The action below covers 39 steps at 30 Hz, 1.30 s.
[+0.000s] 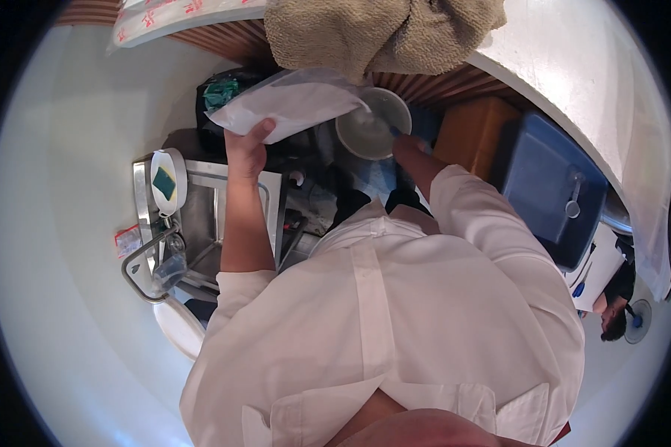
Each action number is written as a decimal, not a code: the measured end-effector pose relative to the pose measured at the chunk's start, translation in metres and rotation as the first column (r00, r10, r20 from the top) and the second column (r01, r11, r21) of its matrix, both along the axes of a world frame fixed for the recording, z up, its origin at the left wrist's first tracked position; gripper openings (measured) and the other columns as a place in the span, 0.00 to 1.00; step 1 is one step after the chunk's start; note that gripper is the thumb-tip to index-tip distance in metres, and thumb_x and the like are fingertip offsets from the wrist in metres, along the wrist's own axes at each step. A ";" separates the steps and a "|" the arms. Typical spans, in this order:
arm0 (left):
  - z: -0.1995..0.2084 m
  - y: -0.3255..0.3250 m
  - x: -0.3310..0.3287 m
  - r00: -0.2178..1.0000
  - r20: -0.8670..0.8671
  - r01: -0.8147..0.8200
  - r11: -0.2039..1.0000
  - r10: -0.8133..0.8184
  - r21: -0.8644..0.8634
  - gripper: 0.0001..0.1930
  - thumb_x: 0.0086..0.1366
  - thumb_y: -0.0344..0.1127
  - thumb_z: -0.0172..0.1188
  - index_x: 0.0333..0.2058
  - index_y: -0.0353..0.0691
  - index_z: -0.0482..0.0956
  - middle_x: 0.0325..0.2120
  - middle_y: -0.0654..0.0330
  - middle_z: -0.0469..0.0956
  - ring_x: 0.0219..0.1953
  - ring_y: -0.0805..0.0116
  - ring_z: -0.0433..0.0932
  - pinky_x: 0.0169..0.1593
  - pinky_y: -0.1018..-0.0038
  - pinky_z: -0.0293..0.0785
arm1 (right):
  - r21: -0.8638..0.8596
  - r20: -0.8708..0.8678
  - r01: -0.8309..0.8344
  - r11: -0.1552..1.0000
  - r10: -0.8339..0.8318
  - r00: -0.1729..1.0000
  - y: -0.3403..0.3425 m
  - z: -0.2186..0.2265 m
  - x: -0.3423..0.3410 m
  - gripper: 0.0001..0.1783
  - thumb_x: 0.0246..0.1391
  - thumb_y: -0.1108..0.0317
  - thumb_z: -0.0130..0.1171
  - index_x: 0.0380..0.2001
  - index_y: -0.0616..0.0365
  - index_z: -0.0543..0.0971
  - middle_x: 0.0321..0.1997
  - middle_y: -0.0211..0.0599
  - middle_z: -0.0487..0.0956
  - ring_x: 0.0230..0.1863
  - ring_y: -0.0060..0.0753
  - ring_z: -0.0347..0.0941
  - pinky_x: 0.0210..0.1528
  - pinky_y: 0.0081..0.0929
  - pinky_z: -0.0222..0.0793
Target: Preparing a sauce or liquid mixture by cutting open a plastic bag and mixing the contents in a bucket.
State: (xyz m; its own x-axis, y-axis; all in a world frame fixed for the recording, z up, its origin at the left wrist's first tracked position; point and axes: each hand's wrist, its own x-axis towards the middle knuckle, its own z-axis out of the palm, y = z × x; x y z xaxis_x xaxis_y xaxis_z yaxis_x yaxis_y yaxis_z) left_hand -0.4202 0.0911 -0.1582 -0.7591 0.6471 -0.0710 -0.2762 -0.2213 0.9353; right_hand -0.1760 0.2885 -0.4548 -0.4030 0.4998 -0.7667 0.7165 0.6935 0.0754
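Observation:
My left hand (247, 149) grips the lower left end of a clear plastic bag (298, 104) filled with something white, thumb pressed on its side. The bag tilts so that its right end lies over a pale round bucket (348, 141), and a whitish streak shows between the bag's mouth and the inside of the bucket. My right hand (410, 151) is closed at the bucket's right rim. A small bluish piece shows at its fingertips, too small to name.
At left is a steel sink (201, 216) with a curved tap (130, 272) and a green sponge (164, 183). To the right stand a brown box (473, 138) and a blue tub (533, 179) holding a small scoop (572, 208). A brown towel (335, 33) hangs over the counter edge. Another person (613, 316) is at far right.

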 end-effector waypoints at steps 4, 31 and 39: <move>0.001 -0.001 0.003 1.000 0.011 -0.004 1.000 0.004 0.013 0.34 0.46 0.27 0.74 0.53 0.34 0.71 0.48 0.57 0.77 0.52 0.62 0.75 0.58 0.68 0.66 | -0.101 -0.139 -0.064 0.993 0.050 0.989 -0.008 0.006 0.007 0.16 0.55 0.68 0.52 0.45 0.57 0.82 0.45 0.49 0.82 0.48 0.51 0.79 0.42 0.54 0.75; 0.000 -0.007 0.002 1.000 -0.005 -0.003 1.000 0.003 0.027 0.33 0.47 0.26 0.73 0.53 0.33 0.71 0.49 0.56 0.77 0.53 0.62 0.74 0.59 0.68 0.66 | -0.088 -0.139 0.084 0.993 -0.095 0.986 -0.008 0.006 -0.001 0.16 0.56 0.67 0.52 0.45 0.57 0.82 0.47 0.46 0.82 0.50 0.49 0.79 0.46 0.47 0.75; -0.003 -0.011 -0.002 1.000 -0.013 -0.006 1.000 0.007 0.021 0.33 0.48 0.26 0.74 0.53 0.34 0.70 0.48 0.56 0.77 0.53 0.62 0.75 0.59 0.68 0.66 | -0.097 -0.226 -0.126 0.987 0.102 0.969 -0.018 0.047 0.031 0.14 0.53 0.66 0.54 0.41 0.58 0.81 0.43 0.48 0.82 0.44 0.48 0.80 0.44 0.46 0.74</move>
State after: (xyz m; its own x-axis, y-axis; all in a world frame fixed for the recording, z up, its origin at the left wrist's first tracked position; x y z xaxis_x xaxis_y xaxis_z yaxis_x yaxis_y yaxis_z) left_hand -0.4227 0.0800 -0.1612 -0.7640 0.6434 -0.0474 -0.2622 -0.2426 0.9340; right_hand -0.1450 0.2706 -0.4081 -0.6172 0.3583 -0.7006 0.6225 0.7669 -0.1562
